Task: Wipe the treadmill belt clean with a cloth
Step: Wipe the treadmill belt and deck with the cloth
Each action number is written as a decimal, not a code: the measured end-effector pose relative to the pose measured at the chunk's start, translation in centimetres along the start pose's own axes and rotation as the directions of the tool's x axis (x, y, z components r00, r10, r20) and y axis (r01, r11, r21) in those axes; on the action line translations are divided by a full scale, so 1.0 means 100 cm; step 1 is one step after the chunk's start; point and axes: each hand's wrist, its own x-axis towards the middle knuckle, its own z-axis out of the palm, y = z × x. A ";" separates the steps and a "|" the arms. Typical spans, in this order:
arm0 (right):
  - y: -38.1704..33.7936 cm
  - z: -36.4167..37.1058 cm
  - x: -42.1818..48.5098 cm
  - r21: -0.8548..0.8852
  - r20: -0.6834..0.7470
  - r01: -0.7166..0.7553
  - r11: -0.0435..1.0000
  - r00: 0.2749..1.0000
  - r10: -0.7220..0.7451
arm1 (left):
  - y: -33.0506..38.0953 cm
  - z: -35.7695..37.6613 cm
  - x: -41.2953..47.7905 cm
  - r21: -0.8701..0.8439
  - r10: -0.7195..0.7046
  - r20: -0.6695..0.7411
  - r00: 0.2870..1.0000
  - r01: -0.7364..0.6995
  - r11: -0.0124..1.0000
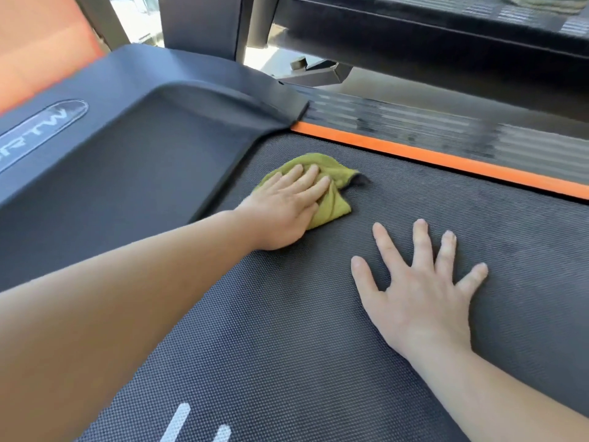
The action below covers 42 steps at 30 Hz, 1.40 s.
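Pressed the cloth flat on the treadmill belt under the left hand, fingers straight and together, pinching nothing. Rested the right hand on the belt nearby, fingers splayed, empty. Worked the belt's front corner, just beside the motor cover (orange side strip near). Judged mid-task: much belt left, cleaned share unclear.

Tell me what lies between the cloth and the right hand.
Only bare belt: the head view shows nothing on the stretch between the cloth, under the left hand, and the right hand.
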 end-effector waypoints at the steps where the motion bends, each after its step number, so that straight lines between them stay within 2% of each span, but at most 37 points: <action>1: 0.000 0.000 0.000 -0.003 0.000 0.000 1.000 1.000 0.000 | -0.002 0.003 0.006 0.018 -0.086 0.006 0.996 0.086 0.996; 4: 0.001 0.000 0.000 -0.001 -0.003 0.000 1.000 1.000 0.000 | 0.002 0.006 0.018 0.016 -0.226 -0.026 0.974 0.227 0.974; 7: 0.000 0.001 -0.001 -0.003 -0.008 0.000 1.000 1.000 0.000 | 0.010 0.005 0.015 -0.001 -0.215 -0.041 0.976 0.215 0.977; 9: 0.000 0.000 0.000 -0.006 -0.013 0.000 1.000 1.000 0.000 | 0.020 0.006 -0.008 -0.036 -0.084 -0.009 0.996 0.084 0.996; 10: 0.001 0.000 0.000 -0.009 -0.010 -0.001 1.000 1.000 0.001 | 0.026 0.008 -0.028 -0.040 0.029 0.010 1.000 -0.029 0.999; 12: 0.000 0.000 0.000 -0.017 -0.008 -0.002 1.000 1.000 0.002 | 0.032 0.014 -0.069 -0.042 0.262 0.032 0.965 -0.260 0.965; 14: 0.000 0.001 0.000 -0.010 -0.019 -0.009 1.000 1.000 0.009 | 0.017 0.015 -0.078 -0.007 0.320 0.055 0.946 -0.320 0.947; 15: 0.000 0.000 0.000 -0.003 -0.019 -0.010 1.000 1.000 0.009 | 0.007 0.013 -0.070 0.012 0.267 0.046 0.963 -0.268 0.963; 17: 0.000 0.001 -0.001 -0.001 -0.016 0.006 1.000 1.000 -0.006 | -0.004 0.007 -0.048 0.050 0.001 -0.008 1.000 0.000 0.999; 18: 0.001 0.002 -0.001 0.001 -0.023 0.008 1.000 1.000 -0.008 | -0.004 0.008 -0.039 0.056 -0.110 -0.022 0.994 0.111 0.992; 19: 0.002 0.003 -0.001 0.002 -0.026 0.004 1.000 1.000 -0.004 | 0.002 0.010 -0.035 0.047 -0.148 -0.027 0.989 0.149 0.988; 21: 0.002 0.002 0.000 -0.001 -0.018 0.003 1.000 1.000 -0.003 | 0.022 0.012 -0.055 0.005 -0.055 -0.004 0.998 0.055 0.998; 23: 0.001 0.002 0.000 -0.008 -0.021 -0.001 1.000 1.000 0.001 | 0.034 0.015 -0.092 -0.021 0.155 0.026 0.988 -0.154 0.988; 25: 0.001 0.003 0.000 -0.015 -0.021 -0.005 1.000 1.000 0.004 | 0.021 0.013 -0.104 -0.043 0.243 0.080 0.967 -0.240 0.970; 26: 0.001 0.002 0.000 -0.013 -0.019 -0.004 1.000 1.000 0.004 | 0.010 0.010 -0.096 -0.038 0.219 0.097 0.971 -0.216 0.976; 27: 0.001 0.002 -0.001 -0.009 -0.015 -0.001 1.000 1.000 0.001 | 0.001 0.007 -0.083 -0.028 0.135 0.094 0.986 -0.133 0.991; 29: 0.001 0.002 -0.002 0.000 -0.015 0.007 1.000 1.000 -0.007 | -0.006 0.006 -0.056 0.005 -0.146 0.061 0.987 0.145 0.989; 30: 0.001 0.002 -0.002 0.002 -0.024 0.006 1.000 1.000 -0.006 | -0.002 0.007 -0.048 0.010 -0.226 0.038 0.973 0.226 0.974; 31: 0.002 0.003 -0.001 0.000 -0.029 0.003 1.000 1.000 -0.003 | 0.006 0.008 -0.047 -0.005 -0.237 0.024 0.971 0.237 0.971; 32: 0.002 0.003 -0.001 -0.002 -0.029 0.002 1.000 1.000 -0.002 | 0.017 0.010 -0.055 -0.020 -0.185 0.039 0.982 0.186 0.982; 35: 0.002 0.004 0.000 -0.008 -0.031 -0.003 1.000 1.000 0.002 | 0.042 0.014 -0.112 -0.058 0.134 0.101 0.986 -0.128 0.990; 37: 0.001 0.006 0.001 -0.009 -0.037 -0.002 1.000 0.999 0.001 | 0.025 0.012 -0.121 -0.041 0.212 0.132 0.968 -0.208 0.977; 38: 0.002 0.006 0.001 -0.003 -0.038 -0.004 1.000 0.999 0.004 | 0.012 0.010 -0.110 0.003 0.172 0.138 0.975 -0.174 0.985; 39: 0.002 0.005 0.001 0.000 -0.036 -0.001 1.000 0.999 0.001 | 0.000 0.007 -0.093 0.043 0.058 0.132 0.990 -0.064 0.997; 40: 0.002 0.005 0.000 0.001 -0.033 0.006 1.000 0.999 -0.006 | -0.008 0.004 -0.075 0.071 -0.110 0.110 0.988 0.103 0.992; 41: 0.003 0.005 0.000 0.003 -0.033 0.008 1.000 0.999 -0.008 | -0.010 0.003 -0.060 0.073 -0.251 0.074 0.965 0.246 0.967; 42: 0.003 0.005 -0.001 0.007 -0.036 0.007 1.000 0.999 -0.007 | -0.005 0.004 -0.051 0.063 -0.328 0.033 0.944 0.325 0.943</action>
